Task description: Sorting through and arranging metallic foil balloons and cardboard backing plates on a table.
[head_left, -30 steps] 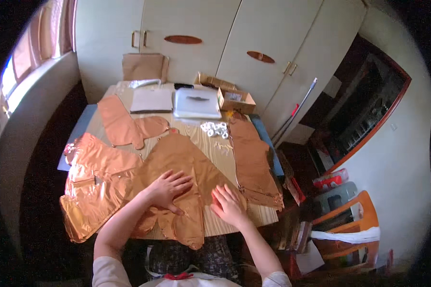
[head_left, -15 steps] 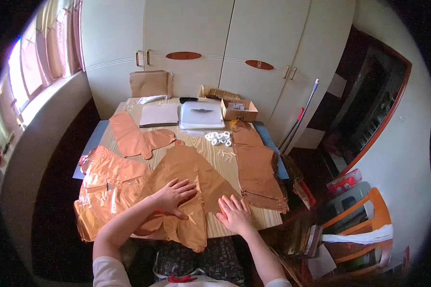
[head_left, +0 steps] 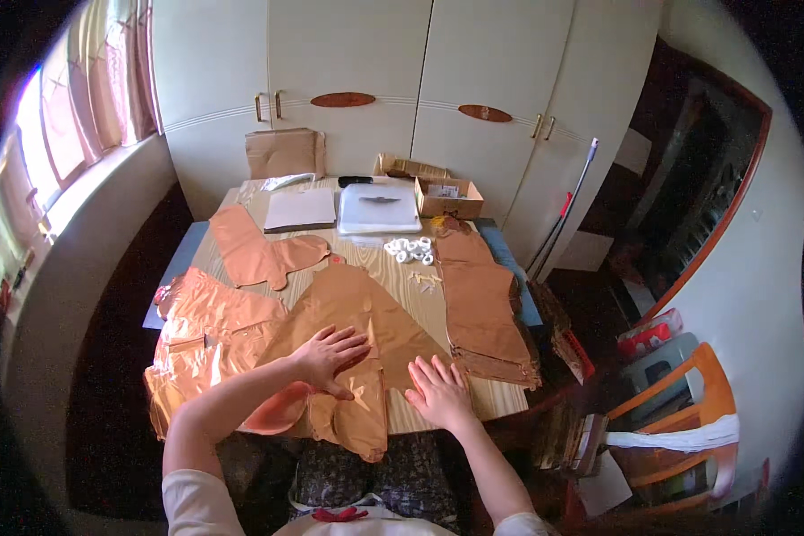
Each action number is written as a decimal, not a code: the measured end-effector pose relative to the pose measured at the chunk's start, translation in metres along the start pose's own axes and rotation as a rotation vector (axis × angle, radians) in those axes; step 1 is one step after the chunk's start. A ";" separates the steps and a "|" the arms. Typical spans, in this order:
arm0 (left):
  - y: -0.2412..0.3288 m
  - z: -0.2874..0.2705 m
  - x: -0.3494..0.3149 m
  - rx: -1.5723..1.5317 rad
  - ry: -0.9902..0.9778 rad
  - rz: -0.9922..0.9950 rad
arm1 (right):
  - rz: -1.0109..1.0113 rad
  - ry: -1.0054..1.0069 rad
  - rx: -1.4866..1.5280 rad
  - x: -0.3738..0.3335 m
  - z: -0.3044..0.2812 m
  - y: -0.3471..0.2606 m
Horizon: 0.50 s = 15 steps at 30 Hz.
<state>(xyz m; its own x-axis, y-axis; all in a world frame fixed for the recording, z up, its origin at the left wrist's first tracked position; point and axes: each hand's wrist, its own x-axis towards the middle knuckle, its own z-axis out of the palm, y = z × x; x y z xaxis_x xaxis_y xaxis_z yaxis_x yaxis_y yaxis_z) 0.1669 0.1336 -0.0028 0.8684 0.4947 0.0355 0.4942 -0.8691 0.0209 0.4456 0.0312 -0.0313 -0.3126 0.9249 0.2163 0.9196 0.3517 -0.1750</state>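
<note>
A large flat copper-coloured foil balloon [head_left: 348,308] lies spread at the near middle of the table. My left hand [head_left: 332,357] rests flat on it with fingers spread and holds nothing. My right hand [head_left: 439,393] also lies palm down, fingers stretched out, at the balloon's right edge. Below my left hand, a folded lower part of the foil [head_left: 353,420] hangs over the table's front edge. To the left is a shiny heap of crumpled foil balloons [head_left: 214,348]. Another flat foil balloon [head_left: 263,250] lies beyond them.
A stack of flat foil balloons [head_left: 482,313] lies on the right. Small white rings or rolls [head_left: 409,250] sit beyond my hands, with pale small pieces [head_left: 425,282] nearby. Farther back are white sheets [head_left: 301,210], a translucent lidded tray [head_left: 380,210] and a cardboard box [head_left: 449,196]. A wooden chair [head_left: 710,384] stands right.
The view has shifted slightly. Both hands stay pressed flat on or beside the foil, almost unmoved. A rounded foil edge shows more below my left wrist.
</note>
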 end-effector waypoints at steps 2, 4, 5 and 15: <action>0.000 -0.001 -0.001 -0.011 0.012 0.006 | 0.012 0.002 0.009 0.000 -0.001 -0.001; 0.000 -0.001 -0.004 -0.023 0.024 0.005 | 0.017 0.001 0.014 0.001 -0.003 -0.002; 0.001 -0.001 -0.004 -0.032 0.024 0.004 | 0.017 -0.002 0.012 0.000 -0.004 -0.001; 0.004 -0.005 -0.016 -0.084 0.038 -0.036 | 0.073 0.207 0.134 -0.009 -0.011 0.014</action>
<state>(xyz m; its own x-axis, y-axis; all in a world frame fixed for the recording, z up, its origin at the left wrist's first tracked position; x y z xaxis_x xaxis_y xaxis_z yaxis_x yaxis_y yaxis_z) 0.1542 0.1222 0.0018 0.8469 0.5271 0.0708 0.5189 -0.8481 0.1071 0.4634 0.0262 -0.0254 -0.1784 0.9040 0.3884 0.8940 0.3138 -0.3198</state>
